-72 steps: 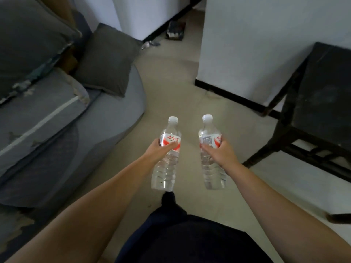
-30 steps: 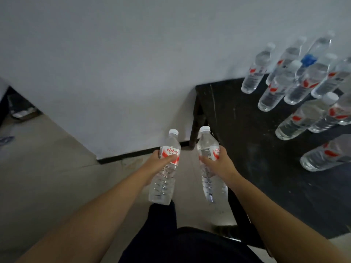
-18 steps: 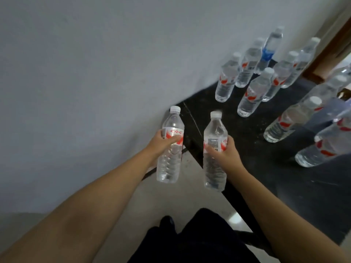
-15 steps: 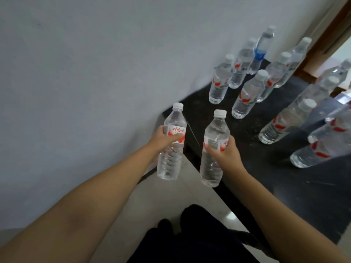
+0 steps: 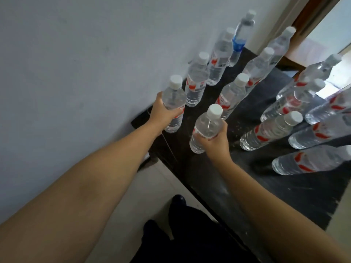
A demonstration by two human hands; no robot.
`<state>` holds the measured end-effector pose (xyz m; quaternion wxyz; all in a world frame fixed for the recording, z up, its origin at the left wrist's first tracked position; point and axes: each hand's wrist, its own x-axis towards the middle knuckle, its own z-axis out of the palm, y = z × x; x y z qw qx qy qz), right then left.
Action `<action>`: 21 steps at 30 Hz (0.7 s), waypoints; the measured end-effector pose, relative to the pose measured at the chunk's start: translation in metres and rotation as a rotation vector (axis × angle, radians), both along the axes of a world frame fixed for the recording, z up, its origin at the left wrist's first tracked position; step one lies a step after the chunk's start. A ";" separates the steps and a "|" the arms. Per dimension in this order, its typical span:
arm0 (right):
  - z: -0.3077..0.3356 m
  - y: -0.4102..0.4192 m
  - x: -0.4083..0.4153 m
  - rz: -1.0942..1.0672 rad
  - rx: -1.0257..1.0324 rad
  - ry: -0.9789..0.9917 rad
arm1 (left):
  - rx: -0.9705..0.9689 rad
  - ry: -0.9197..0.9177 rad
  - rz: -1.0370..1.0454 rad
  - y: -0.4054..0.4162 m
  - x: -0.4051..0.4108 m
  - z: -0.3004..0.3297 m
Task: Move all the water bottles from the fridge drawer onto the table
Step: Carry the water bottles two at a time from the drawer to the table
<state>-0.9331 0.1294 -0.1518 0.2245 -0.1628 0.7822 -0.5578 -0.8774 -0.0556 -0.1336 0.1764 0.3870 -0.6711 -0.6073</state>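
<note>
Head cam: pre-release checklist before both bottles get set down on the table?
1. Left hand grips its bottle: ok.
2. Right hand grips its bottle: ok.
3. Both bottles over the black table: ok.
4. Both bottles' bases resting on the table: cannot tell.
5. Bare table below each bottle: ok.
6. Clearance from the nearest standing bottle beside the left-hand bottle: not ok, they look very close.
</note>
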 end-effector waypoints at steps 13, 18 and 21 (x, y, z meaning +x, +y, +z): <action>-0.017 0.006 0.004 -0.005 0.042 -0.009 | -0.067 -0.045 -0.045 0.002 -0.005 -0.024; -0.014 0.008 0.005 -0.021 0.094 -0.040 | -0.049 -0.140 -0.045 0.006 -0.006 -0.015; -0.011 0.014 0.003 -0.024 0.206 -0.096 | -0.050 -0.272 -0.042 0.007 -0.003 -0.010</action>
